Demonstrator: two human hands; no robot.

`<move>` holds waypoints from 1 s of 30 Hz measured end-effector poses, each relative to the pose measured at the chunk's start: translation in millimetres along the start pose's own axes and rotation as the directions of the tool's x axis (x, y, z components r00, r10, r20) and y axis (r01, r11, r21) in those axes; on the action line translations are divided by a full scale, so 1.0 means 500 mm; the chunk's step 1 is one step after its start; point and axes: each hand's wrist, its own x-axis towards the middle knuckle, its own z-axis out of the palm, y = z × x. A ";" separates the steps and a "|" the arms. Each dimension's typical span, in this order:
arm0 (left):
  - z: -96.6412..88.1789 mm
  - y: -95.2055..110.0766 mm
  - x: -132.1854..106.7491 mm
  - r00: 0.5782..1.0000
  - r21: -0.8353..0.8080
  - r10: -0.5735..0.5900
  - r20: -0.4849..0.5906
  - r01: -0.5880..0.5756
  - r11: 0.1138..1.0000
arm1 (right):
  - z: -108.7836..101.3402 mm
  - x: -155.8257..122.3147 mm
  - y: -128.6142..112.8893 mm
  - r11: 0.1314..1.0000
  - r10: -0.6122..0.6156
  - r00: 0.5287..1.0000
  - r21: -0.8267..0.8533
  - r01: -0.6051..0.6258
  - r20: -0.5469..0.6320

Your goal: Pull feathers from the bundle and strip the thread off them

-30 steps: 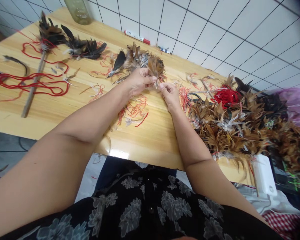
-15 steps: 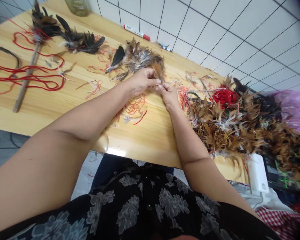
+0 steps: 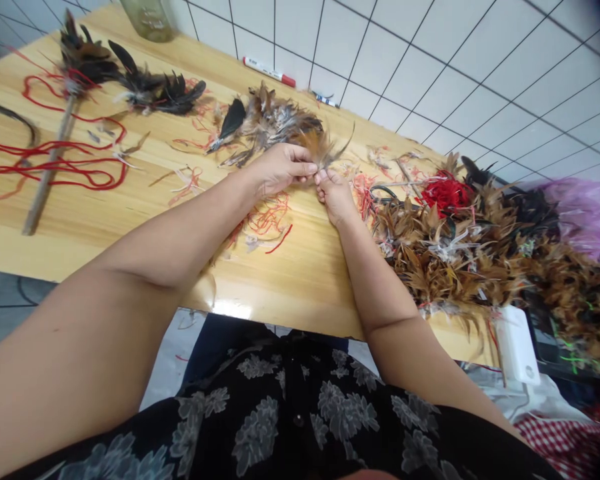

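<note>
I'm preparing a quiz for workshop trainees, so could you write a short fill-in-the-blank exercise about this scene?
1. The left hand and right hand pinch a small tuft of brown ____.
2. The large feather heap lies on the wooden table to the ____ of the right hand.
3. The marker pen at the table's far edge has a ____ cap.

Answers: feathers; right; red

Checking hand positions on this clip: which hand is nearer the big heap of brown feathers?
The right hand: it lies just left of the brown feather heap, not touching it. The left hand lies further left, beyond the small feather tuft that both hands pinch.
</note>
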 end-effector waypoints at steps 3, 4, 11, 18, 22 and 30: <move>0.010 0.004 -0.005 0.998 0.038 -0.004 -0.067 0.007 0.999 | 0.004 0.003 0.009 0.999 -0.033 0.999 0.001 0.033 0.004; 0.013 0.007 -0.008 0.997 0.054 -0.008 -0.076 0.012 0.998 | 0.005 0.005 0.012 0.999 -0.051 0.999 -0.002 0.051 0.008; 0.017 0.024 -0.020 0.995 0.092 -0.070 -0.069 0.077 0.993 | 0.006 0.013 0.032 0.968 -0.199 0.980 -0.150 0.201 0.029; 0.009 0.030 -0.020 0.994 0.061 -0.111 -0.005 0.111 0.992 | 0.004 0.011 0.029 0.948 -0.264 0.962 -0.166 0.273 0.075; 0.014 0.037 -0.023 0.992 0.025 -0.123 -0.035 0.124 0.992 | 0.000 0.006 0.024 0.949 -0.260 0.964 -0.172 0.264 0.049; 0.010 0.024 -0.015 0.994 0.050 -0.095 -0.046 0.097 0.994 | -0.005 0.007 0.024 0.969 -0.201 0.979 -0.140 0.202 0.020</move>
